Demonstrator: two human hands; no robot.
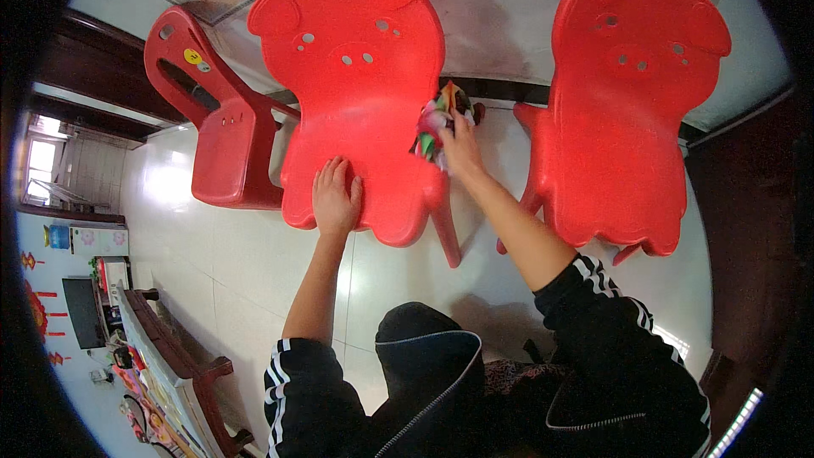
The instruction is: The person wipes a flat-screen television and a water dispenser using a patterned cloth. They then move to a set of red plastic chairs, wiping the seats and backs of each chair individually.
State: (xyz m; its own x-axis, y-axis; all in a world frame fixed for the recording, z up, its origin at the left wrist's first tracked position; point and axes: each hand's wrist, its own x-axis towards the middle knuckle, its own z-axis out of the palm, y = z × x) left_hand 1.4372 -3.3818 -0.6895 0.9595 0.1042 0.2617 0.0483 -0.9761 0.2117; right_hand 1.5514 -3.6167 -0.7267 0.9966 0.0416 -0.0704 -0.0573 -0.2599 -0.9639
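Note:
A red plastic child's chair with a pig-shaped back point(375, 114) stands before me. My left hand point(337, 197) lies flat on the front of its seat, fingers together, holding nothing. In my right hand point(461, 149) is a crumpled multicoloured cloth point(442, 121), at the right edge of the same chair where seat and backrest meet. Part of the cloth is hidden under my fingers.
A second red pig-backed chair point(620, 140) stands to the right, and a darker red plastic chair point(222, 165) to the left. Behind them runs a light wall. A dark wooden table point(184, 356) stands at the lower left, with a television point(86, 313) beyond it.

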